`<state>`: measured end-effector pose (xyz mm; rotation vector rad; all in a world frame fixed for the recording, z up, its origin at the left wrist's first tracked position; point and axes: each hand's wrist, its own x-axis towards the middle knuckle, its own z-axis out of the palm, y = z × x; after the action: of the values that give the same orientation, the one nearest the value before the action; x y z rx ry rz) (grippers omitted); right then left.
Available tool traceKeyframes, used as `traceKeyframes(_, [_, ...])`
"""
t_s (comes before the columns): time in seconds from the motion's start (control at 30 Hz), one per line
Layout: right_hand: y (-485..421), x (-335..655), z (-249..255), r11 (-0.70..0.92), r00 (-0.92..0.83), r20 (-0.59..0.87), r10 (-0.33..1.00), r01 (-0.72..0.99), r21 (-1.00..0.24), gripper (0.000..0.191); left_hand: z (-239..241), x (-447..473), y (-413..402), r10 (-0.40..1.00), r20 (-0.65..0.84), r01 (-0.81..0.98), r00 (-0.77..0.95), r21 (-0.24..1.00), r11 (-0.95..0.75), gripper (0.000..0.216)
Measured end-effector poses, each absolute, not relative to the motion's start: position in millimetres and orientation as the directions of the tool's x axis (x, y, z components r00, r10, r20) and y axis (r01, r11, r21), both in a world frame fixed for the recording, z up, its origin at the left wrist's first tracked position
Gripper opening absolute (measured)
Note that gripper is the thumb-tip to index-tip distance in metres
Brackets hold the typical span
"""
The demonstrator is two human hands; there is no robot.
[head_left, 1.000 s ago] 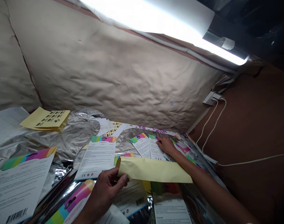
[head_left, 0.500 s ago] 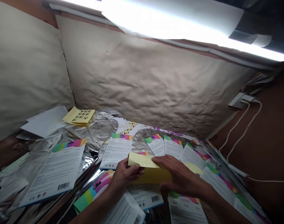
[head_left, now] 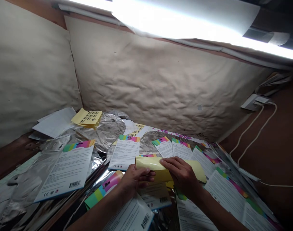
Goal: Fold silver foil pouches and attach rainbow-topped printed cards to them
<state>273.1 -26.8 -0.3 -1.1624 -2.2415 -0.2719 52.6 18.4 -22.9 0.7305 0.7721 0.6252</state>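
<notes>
A long pale yellow sheet (head_left: pixel 158 166) lies across the middle of the table, over printed cards. My left hand (head_left: pixel 135 180) pinches its left end between thumb and fingers. My right hand (head_left: pixel 181 173) rests on top of the sheet near its middle, fingers bent and pressing down on it. White instruction cards with rainbow-striped tops (head_left: pixel 124 152) lie fanned out just behind the sheet and under my forearms.
Crumpled silver foil bags (head_left: pixel 105 128) cover the left and rear of the table. A yellow sticker sheet (head_left: pixel 87 117) sits at the back left on white papers. A padded beige wall stands behind. A socket with white cables (head_left: pixel 253 102) hangs at the right. A bright tube lamp is overhead.
My right hand came back from the far cards onto the yellow sheet and now presses it. My view turned left. My left hand keeps its grip on the sheet's left end.
</notes>
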Motion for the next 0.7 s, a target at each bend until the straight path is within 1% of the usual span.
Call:
traceKeyframes(0.07, [-26,270,1,0.596,-0.433,0.584,0.686,0.795,-0.110,0.034,-25,53,19,0.751,-0.367,-0.241,0.549,0.790,0.563,0.039])
traceKeyframes(0.13, [-28,265,4,0.591,-0.424,0.551,0.719,0.790,-0.163,0.036,-28,53,20,0.788,-0.314,-0.257,0.530,0.825,0.502,0.037])
traceKeyframes(0.23, [-35,253,11,0.567,-0.374,0.506,0.777,0.766,-0.303,0.049,-31,53,21,0.841,-0.234,-0.254,0.487,0.884,0.393,0.037])
traceKeyframes(0.27, [-37,248,13,0.555,-0.344,0.506,0.791,0.751,-0.358,0.050,-32,53,21,0.855,-0.215,-0.247,0.473,0.899,0.362,0.037])
traceKeyframes(0.33, [-40,237,15,0.535,-0.281,0.515,0.810,0.714,-0.451,0.039,-33,53,20,0.869,-0.183,-0.245,0.460,0.914,0.323,0.038])
traceKeyframes(0.4, [-41,227,14,0.515,-0.222,0.525,0.822,0.683,-0.517,0.024,-35,53,20,0.872,-0.153,-0.262,0.464,0.917,0.301,0.037])
traceKeyframes(0.43, [-40,224,13,0.505,-0.195,0.528,0.826,0.672,-0.542,0.020,-36,53,20,0.874,-0.139,-0.269,0.465,0.919,0.289,0.036])
traceKeyframes(0.57, [-37,216,7,0.467,-0.111,0.529,0.841,0.642,-0.608,0.016,-37,54,20,0.891,-0.087,-0.258,0.445,0.941,0.220,0.032])
traceKeyframes(0.7, [-37,215,7,0.443,-0.091,0.518,0.850,0.655,-0.612,0.012,-29,53,16,0.894,0.001,-0.193,0.447,0.977,0.096,0.029])
